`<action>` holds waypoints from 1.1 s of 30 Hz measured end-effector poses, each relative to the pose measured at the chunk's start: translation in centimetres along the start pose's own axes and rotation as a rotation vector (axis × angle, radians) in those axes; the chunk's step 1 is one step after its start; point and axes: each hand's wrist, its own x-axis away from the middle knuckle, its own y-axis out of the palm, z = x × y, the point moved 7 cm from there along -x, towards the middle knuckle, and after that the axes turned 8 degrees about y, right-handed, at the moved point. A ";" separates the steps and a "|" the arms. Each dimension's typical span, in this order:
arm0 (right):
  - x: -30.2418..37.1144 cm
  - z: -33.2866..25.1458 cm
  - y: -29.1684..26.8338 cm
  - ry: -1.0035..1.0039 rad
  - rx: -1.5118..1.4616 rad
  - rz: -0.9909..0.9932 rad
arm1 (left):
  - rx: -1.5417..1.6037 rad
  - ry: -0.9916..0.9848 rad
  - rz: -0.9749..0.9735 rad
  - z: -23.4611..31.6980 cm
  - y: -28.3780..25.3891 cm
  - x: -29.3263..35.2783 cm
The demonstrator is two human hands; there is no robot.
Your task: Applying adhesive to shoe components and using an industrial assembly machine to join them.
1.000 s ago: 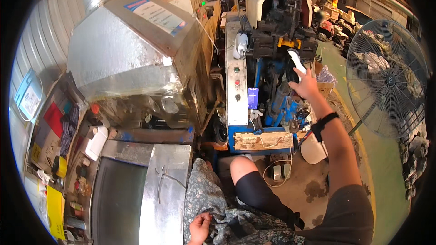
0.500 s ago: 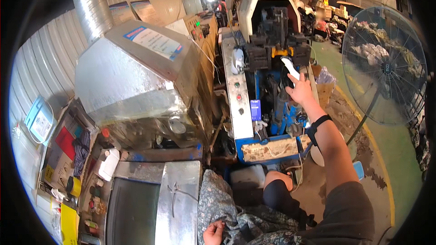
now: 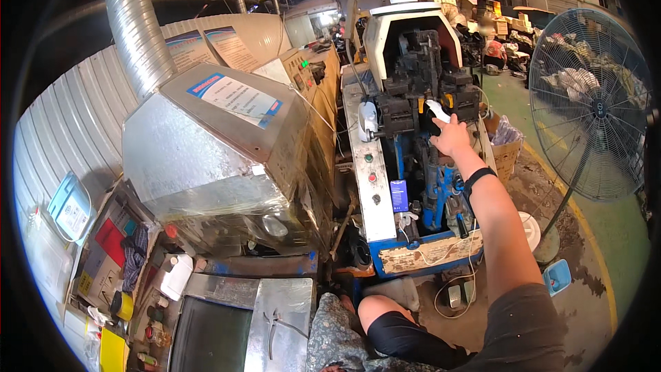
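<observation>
The right hand [image 3: 451,139] was stretched out to the dark head of the blue-framed machine [image 3: 420,96], its fingers closed around a small white piece [image 3: 436,110] held against the black tooling, seemingly pinched, though the grip was partly hidden. The left hand was out of view. A large standing fan [image 3: 592,103] stood well apart.
</observation>
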 end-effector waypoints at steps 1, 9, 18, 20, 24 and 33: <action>-0.1 -0.1 -0.1 0.007 0.009 -0.006 | 0.082 -0.037 -0.012 -0.7 0.5 0.0; -0.6 -0.4 -1.8 -0.018 0.017 0.000 | 0.239 -0.109 -0.022 -2.3 1.5 -0.1; -1.0 -1.2 -2.8 0.007 0.032 -0.021 | 0.181 -0.168 -0.040 0.6 0.9 -0.2; -0.8 -1.2 -2.8 0.012 0.040 -0.012 | 0.162 -0.165 -0.036 0.8 0.9 -0.1; -0.5 -1.1 -2.9 0.006 0.027 -0.017 | -0.014 -0.072 -0.031 0.8 0.6 -0.3; -0.3 -1.1 -2.8 0.013 0.014 0.006 | 0.144 -0.104 -0.001 1.8 0.7 -0.2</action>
